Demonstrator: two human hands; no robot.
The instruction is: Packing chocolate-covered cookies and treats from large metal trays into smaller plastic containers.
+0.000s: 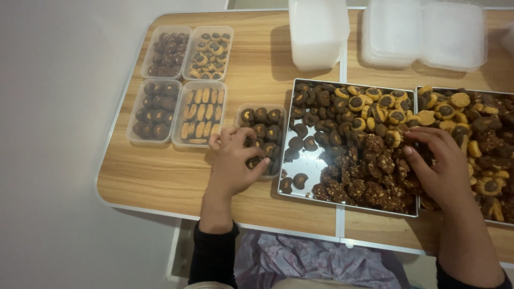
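My left hand (234, 160) rests over a small clear plastic box (261, 109) part filled with dark round cookies, and its fingers pinch one dark cookie (254, 162) inside it. My right hand (440, 163) reaches down onto the edge of a metal tray (308, 160) heaped with dark and yellow cookies (369, 139); its fingers curl among them, and I cannot tell whether it holds one. A second tray of mixed cookies (482, 139) lies under the right wrist side.
Several filled clear boxes (182, 85) sit at the table's left end. Stacks of empty white plastic containers (317, 29) and lids (423, 32) stand at the back. The wooden table edge (160, 206) runs just in front of me.
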